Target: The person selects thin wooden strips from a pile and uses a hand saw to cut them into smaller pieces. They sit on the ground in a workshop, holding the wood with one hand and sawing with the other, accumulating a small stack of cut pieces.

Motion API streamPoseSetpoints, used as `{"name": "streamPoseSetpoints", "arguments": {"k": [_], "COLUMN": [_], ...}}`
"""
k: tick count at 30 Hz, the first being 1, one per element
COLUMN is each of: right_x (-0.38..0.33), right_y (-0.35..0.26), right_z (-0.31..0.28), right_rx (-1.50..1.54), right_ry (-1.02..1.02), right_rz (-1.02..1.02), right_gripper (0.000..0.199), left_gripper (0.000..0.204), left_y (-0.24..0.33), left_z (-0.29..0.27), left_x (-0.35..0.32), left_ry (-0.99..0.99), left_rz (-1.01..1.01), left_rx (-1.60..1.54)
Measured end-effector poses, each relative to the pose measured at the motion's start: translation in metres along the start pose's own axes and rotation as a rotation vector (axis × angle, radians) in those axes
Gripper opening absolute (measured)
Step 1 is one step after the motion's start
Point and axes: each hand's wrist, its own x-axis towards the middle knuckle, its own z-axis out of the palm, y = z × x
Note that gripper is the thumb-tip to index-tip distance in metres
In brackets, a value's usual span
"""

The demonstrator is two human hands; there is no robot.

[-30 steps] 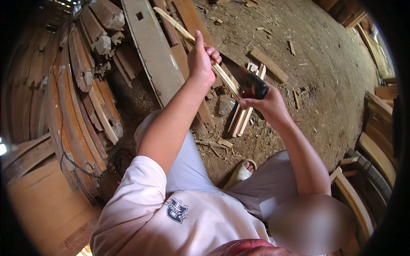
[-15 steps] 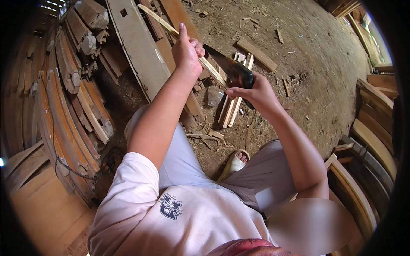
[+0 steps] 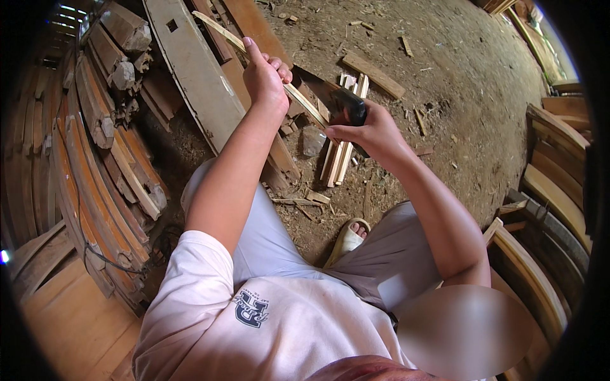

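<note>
My left hand is closed around a long, thin wooden strip, its thumb stretched along the wood. The strip slants from the upper left down toward my right hand. That hand grips the black handle of a handsaw, whose dark blade reaches up and left behind the strip. My right thumb lies at the strip's lower end. The blade's edge is partly hidden, so I cannot tell whether it touches the wood. Below both hands, several cut wooden strips lie in a small pile on the ground.
A wide grey plank and a brown board lie at the upper left. Old beams are stacked on the left, curved-looking boards on the right. A short board and wood scraps rest on the dirt floor.
The whole view has shifted slightly, so the scene sits a little further left and up. Both hands keep their hold, with the left hand slightly lower against the background.
</note>
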Motion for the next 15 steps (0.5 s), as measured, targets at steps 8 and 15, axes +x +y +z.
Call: {"name": "streamPoseSetpoints", "arguments": {"k": [8, 15], "right_x": [-0.003, -0.006], "right_y": [-0.002, -0.007], "right_z": [0.003, 0.001], "right_rx": [0.060, -0.198], "right_ry": [-0.009, -0.036], "right_rz": [0.030, 0.063], "right_gripper": [0.041, 0.039], "left_gripper": [0.056, 0.055], "left_y": [-0.006, 0.004], "left_z": [-0.002, 0.009], "left_x": [-0.002, -0.016], "left_ry": [0.006, -0.159], "left_rz": [0.011, 0.068], "left_rx": [-0.044, 0.116]}}
